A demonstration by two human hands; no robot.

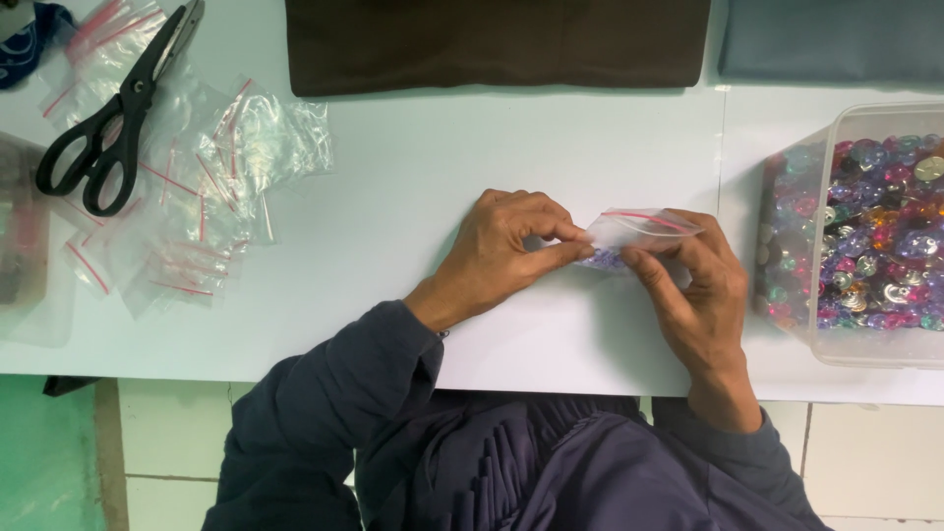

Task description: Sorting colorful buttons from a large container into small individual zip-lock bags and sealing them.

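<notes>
Fingers (565, 234) of the left hand (501, 251) were pressed together, pinching the left end of a small clear bag (639, 228) at mid-frame; the right hand (703, 295) pinched its right end between thumb and fingers, so the bag sat just above the table between both hands, purple beads showing at its lower edge.

The white table (413, 197) filled most of the frame, with a broad bare stretch left of the hands and above them. Its near edge ran across the lower part of the picture, and the wrists crossed it. Below lay pale floor tiles (177, 433) and a green strip at lower left. The person's dark blue sleeves and lap took up the bottom centre.

A brown cloth (492, 44) lay along the top edge, a grey-blue cloth (836, 39) beside it at upper right. At the right edge stood a clear tub (836, 349) heaped with coloured sequins (875, 236), near the right hand but not touching it. A seam in the tabletop ran down just left of the tub.

At upper left lay a pile of empty bags (197, 197) with red seal strips, well apart from the hands, and black scissors (113, 113) rested shut on top of it.
</notes>
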